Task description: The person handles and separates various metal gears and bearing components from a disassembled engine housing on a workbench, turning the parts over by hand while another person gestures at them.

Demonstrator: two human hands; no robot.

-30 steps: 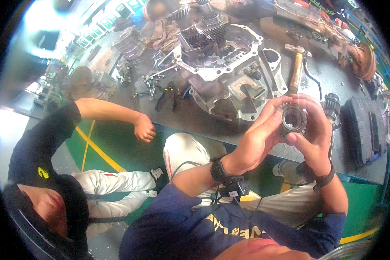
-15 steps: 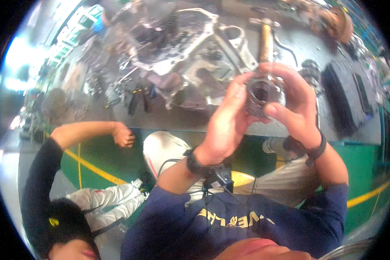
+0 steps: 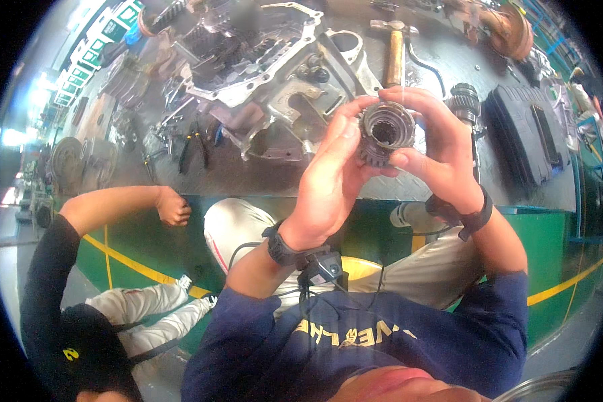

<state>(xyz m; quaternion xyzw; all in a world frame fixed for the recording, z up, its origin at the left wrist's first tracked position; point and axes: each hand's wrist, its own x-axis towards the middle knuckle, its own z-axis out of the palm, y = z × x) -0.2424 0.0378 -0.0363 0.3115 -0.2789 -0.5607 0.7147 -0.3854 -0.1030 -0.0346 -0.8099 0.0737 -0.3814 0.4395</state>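
A dark metal gear (image 3: 367, 144) with a toothed rim and a ringed hollow centre is raised above the near edge of the workbench, its open end facing up toward me. My left hand (image 3: 328, 177) cups it from the left side. From the right, my right hand (image 3: 443, 149) grips it, with the thumb on the near rim and the fingers curved round the far side. Beyond my hands lies a hammer (image 3: 395, 57) with a wooden handle. A metal housing (image 3: 295, 110) with a cut-out plate sits just past my left hand.
On the right of the bench (image 3: 415, 187) are a black case (image 3: 526, 134) and a geared shaft (image 3: 465, 107). Pliers (image 3: 194, 144) and small parts lie left. A co-worker's fist (image 3: 174, 206) is near the front edge at left. A yellow stool seat (image 3: 363, 267) shows below me.
The whole view has shifted, so bench, co-worker and hands all appear farther left. Both hands still hold the gear, which shows its toothed side more plainly.
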